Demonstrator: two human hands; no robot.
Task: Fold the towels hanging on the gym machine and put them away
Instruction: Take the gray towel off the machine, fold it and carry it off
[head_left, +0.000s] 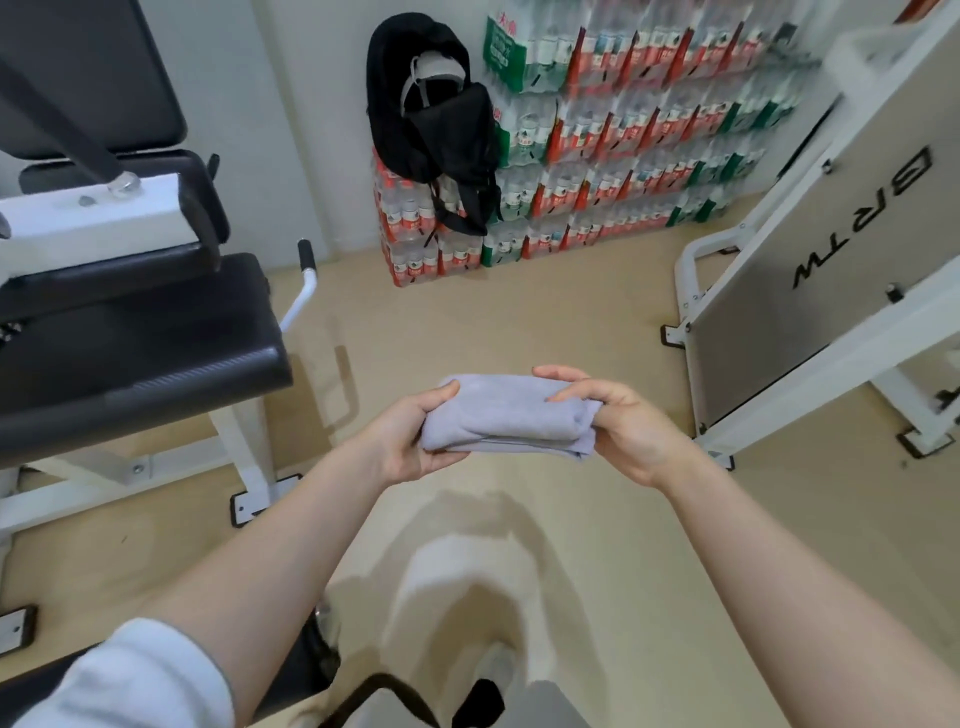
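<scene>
Left hand (410, 441): clasping one end of folded lavender towel (506, 418). Right hand (618, 421): pinching opposite end, fingers (566, 387) over top layer. Towel: held mid-air, right of black padded seat (140, 353), above floor. Handling advice: press layers flat, align edges, maintain two-ended grip until stowed.

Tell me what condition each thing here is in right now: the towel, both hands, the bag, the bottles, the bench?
Towel: folded into a small bundle, held in the air between both hands.
Left hand: closed on the towel's left end.
Right hand: gripping the towel's right end.
Black backpack: slumped on the stacked water packs.
Water bottle packs: shrink-wrapped, stacked against the wall.
Bench seat: nothing lying on it.
</scene>
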